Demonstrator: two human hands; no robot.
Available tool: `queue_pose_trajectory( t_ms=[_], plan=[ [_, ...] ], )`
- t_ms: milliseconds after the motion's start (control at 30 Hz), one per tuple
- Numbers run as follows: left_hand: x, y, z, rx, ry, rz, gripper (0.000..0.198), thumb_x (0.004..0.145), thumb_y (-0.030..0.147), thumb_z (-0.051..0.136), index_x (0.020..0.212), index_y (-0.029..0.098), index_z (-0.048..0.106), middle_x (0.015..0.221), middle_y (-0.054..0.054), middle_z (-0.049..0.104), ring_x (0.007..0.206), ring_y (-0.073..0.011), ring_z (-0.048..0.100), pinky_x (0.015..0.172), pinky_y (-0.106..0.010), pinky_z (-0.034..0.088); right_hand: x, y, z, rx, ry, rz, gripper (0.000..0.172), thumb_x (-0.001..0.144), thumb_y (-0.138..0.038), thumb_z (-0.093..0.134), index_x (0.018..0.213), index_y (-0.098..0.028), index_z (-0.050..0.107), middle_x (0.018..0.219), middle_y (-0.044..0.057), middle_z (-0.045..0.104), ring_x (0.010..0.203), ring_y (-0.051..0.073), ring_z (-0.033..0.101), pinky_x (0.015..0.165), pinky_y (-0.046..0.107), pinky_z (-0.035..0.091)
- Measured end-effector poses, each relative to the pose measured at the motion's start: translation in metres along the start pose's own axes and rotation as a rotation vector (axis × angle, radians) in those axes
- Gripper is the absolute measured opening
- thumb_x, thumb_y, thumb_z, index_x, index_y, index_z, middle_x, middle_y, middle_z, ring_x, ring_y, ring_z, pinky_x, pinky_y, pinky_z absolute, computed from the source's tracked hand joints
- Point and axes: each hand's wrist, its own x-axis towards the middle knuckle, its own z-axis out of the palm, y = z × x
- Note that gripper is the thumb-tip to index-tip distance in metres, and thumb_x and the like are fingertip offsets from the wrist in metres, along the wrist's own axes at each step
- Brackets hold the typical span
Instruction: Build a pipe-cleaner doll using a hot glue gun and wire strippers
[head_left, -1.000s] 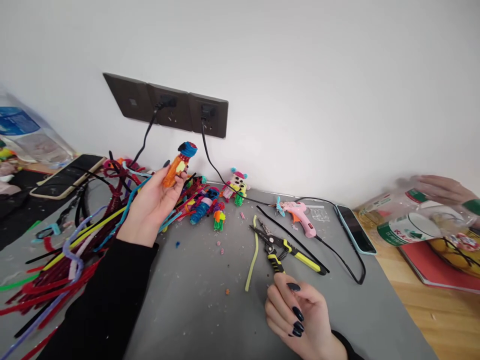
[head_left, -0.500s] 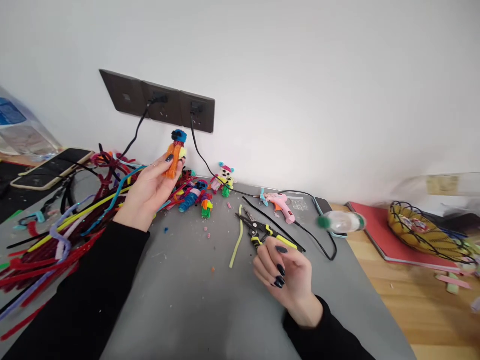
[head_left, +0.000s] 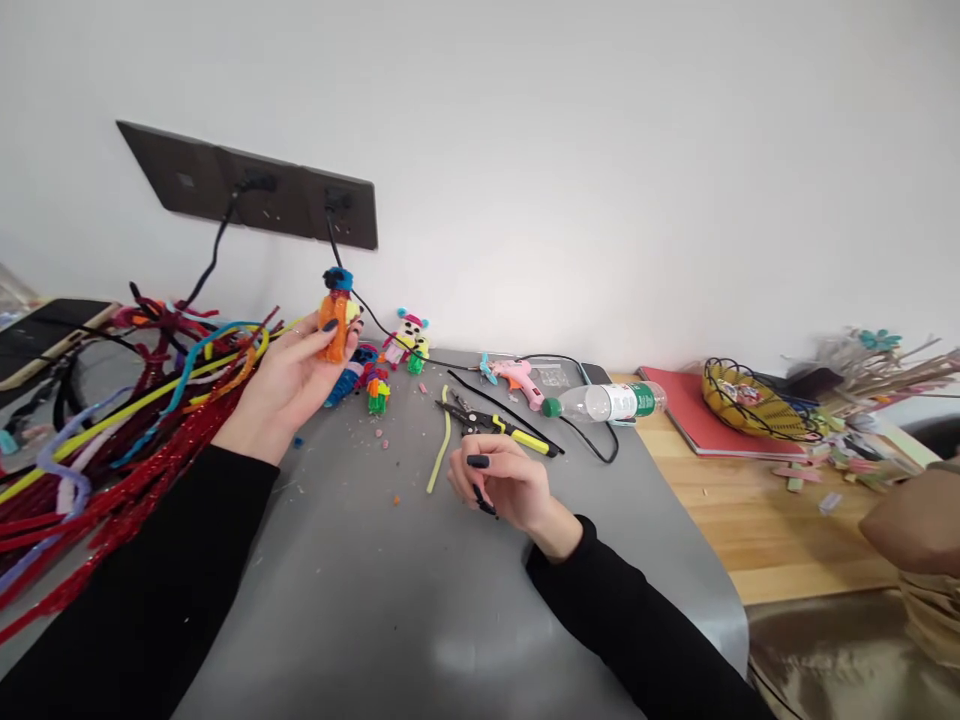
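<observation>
My left hand (head_left: 289,385) is closed around a small figure (head_left: 335,325) of twisted pipe cleaners, with an orange body, a blue and black top and a yellow bit at its side. It is held upright above the mat, near the wall. My right hand (head_left: 501,482) hovers over the mat with its fingers curled in loosely, and nothing shows in them. Just beyond it lie yellow-and-black wire pliers (head_left: 495,425). A pale yellow-green pipe cleaner (head_left: 440,440) lies to their left. Small pipe-cleaner figures (head_left: 406,338) are grouped behind, partly hidden by my left hand.
Loose pipe cleaners (head_left: 150,440) pile up at left beside a phone (head_left: 56,335). A pink glue gun (head_left: 521,380) and a plastic bottle (head_left: 611,402) lie at the back right. Farther right are a red folder (head_left: 686,415), a yellow basket (head_left: 750,405) and part of another person (head_left: 915,530).
The view has turned to the right, bringing another person's limb into sight. My left hand still holds the orange figure. My right hand has rotated, its fingers still curled.
</observation>
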Motion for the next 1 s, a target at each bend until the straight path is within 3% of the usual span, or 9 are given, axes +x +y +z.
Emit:
queue_pose_trajectory(
  t_ms=[133,333,533,700,767,833,900,933,1000],
  plan=[
    [0.002,-0.012,-0.009,0.099,-0.107,0.014,0.026,0.077,-0.002,0.070,0.096,0.015,0.073,0.101,-0.006,0.077,0.092,-0.0134,0.068,0.083,-0.023,0.055,0.001,0.002,-0.001,-0.073,0.006,0.003,0.028,0.084,-0.031,0.064,0.060,-0.020,0.054,0.048,-0.004,0.047,0.047,0.012,0.041,0.055,0.030,0.025],
    [-0.010,-0.035,-0.009,0.368,-0.182,0.023,0.063,0.061,0.021,0.091,0.119,0.019,0.065,0.110,-0.006,0.075,0.100,-0.0201,0.070,0.084,-0.029,0.056,0.002,0.000,0.000,-0.155,0.020,0.064,0.031,0.082,-0.035,0.069,0.059,-0.020,0.054,0.051,-0.002,0.051,0.048,0.011,0.041,0.053,0.030,0.024],
    [-0.012,-0.052,-0.012,0.712,-0.276,0.109,0.078,0.061,0.044,0.089,0.127,0.017,0.056,0.129,-0.016,0.071,0.117,-0.0315,0.069,0.099,-0.046,0.057,0.002,0.004,-0.006,-0.223,0.013,0.078,0.032,0.084,-0.037,0.069,0.060,-0.020,0.055,0.052,-0.002,0.052,0.047,0.010,0.042,0.050,0.028,0.028],
    [-0.007,-0.057,-0.018,0.857,-0.319,0.188,0.075,0.065,0.049,0.085,0.126,0.018,0.055,0.124,-0.016,0.073,0.117,-0.0325,0.070,0.101,-0.049,0.057,-0.001,-0.002,-0.003,-0.350,0.045,0.044,0.034,0.088,-0.042,0.067,0.065,-0.020,0.055,0.060,-0.002,0.054,0.047,0.009,0.041,0.049,0.027,0.033],
    [-0.005,-0.059,-0.020,0.888,-0.319,0.223,0.075,0.065,0.052,0.084,0.126,0.018,0.055,0.122,-0.016,0.073,0.117,-0.0329,0.070,0.103,-0.050,0.056,-0.007,-0.017,-0.006,-0.587,0.077,-0.020,0.029,0.094,-0.041,0.062,0.075,-0.020,0.061,0.069,0.000,0.060,0.055,0.012,0.050,0.055,0.027,0.042],
    [-0.006,-0.062,-0.021,0.916,-0.314,0.226,0.076,0.065,0.054,0.084,0.126,0.019,0.056,0.121,-0.016,0.073,0.116,-0.0334,0.070,0.103,-0.050,0.056,-0.017,-0.040,-0.019,-0.981,0.178,-0.213,0.014,0.096,-0.028,0.058,0.101,-0.021,0.069,0.094,0.006,0.071,0.082,0.019,0.066,0.076,0.033,0.054],
    [-0.009,-0.065,-0.021,0.949,-0.320,0.210,0.074,0.066,0.053,0.084,0.126,0.021,0.057,0.120,-0.015,0.074,0.112,-0.0329,0.072,0.100,-0.050,0.057,-0.031,-0.065,-0.044,-1.364,0.364,-0.375,0.035,0.094,-0.016,0.049,0.124,-0.024,0.064,0.120,0.010,0.071,0.110,0.025,0.066,0.098,0.043,0.053],
    [-0.010,-0.066,-0.020,0.959,-0.329,0.207,0.071,0.068,0.052,0.084,0.126,0.021,0.057,0.119,-0.015,0.074,0.110,-0.0324,0.072,0.099,-0.049,0.057,-0.039,-0.076,-0.061,-1.551,0.459,-0.380,0.046,0.091,-0.011,0.046,0.133,-0.023,0.060,0.129,0.013,0.069,0.121,0.028,0.062,0.107,0.049,0.049],
    [-0.013,-0.067,-0.019,0.963,-0.342,0.211,0.068,0.069,0.050,0.083,0.126,0.021,0.058,0.119,-0.015,0.074,0.110,-0.0319,0.072,0.100,-0.049,0.057,-0.055,-0.091,-0.095,-1.869,0.616,-0.217,0.066,0.081,-0.001,0.042,0.142,-0.021,0.055,0.142,0.016,0.063,0.137,0.033,0.052,0.115,0.057,0.041]
  ],
)
